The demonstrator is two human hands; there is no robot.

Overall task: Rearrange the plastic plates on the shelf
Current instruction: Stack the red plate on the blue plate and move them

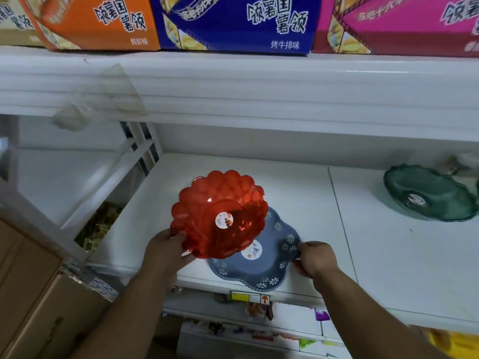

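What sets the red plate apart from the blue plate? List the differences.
The red plate is see-through with a scalloped rim; the blue plate is opaque with white flowers along its wavy edge. The red one is tilted up in the left hand and overlaps the blue one, whose edge the right hand grips low over the shelf. Both carry a round sticker.

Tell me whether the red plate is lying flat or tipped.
Tipped: the red plate is held by the left hand, its far rim raised.

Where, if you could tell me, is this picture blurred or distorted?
Head view: wide-angle bending curves the upper shelf edge; the cartons' print and the green plate are soft with blur; the red plate is fairly sharp, its translucent plastic glinting slightly.
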